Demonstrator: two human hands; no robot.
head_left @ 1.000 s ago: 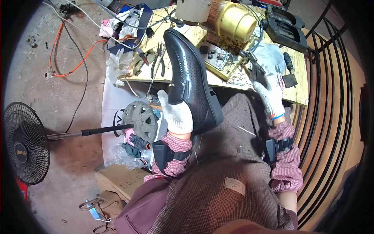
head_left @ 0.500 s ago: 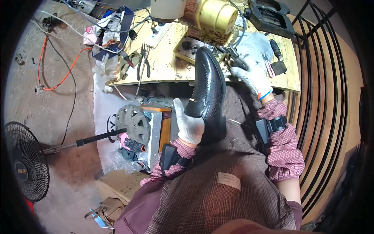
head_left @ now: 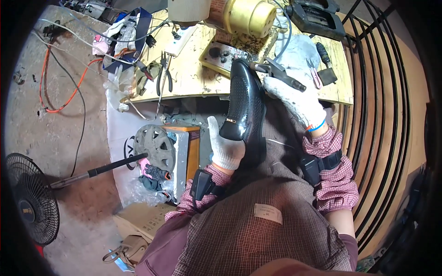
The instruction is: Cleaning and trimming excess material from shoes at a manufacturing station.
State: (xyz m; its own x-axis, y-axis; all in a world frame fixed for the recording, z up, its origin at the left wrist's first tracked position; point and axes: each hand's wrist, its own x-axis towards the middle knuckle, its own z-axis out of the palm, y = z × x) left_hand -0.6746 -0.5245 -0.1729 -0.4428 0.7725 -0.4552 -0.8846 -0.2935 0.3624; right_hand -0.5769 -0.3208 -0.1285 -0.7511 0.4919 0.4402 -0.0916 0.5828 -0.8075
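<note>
A glossy black perforated loafer [head_left: 244, 106] with a small gold buckle lies on my lap, toe pointing away toward the wooden bench [head_left: 193, 85]. My left hand [head_left: 224, 146], in a white knit glove, grips its heel end. My right hand [head_left: 294, 99], also gloved, holds a dark metal tool [head_left: 281, 76] whose tip rests beside the shoe's toe at the bench edge.
The bench holds pliers [head_left: 163, 78], a power strip [head_left: 179, 39], a brass-coloured motor [head_left: 248, 16], a black power tool [head_left: 317, 18] and cables. A black fan [head_left: 30, 202] stands on the floor at left. A round metal part [head_left: 154, 147] and an orange box [head_left: 189, 152] sit below the bench. A curved black rail [head_left: 382, 115] runs at right.
The shoe has swung down from upright at my left to lie on my lap, toe at the bench. My right hand came in from the right with the tool to the toe.
</note>
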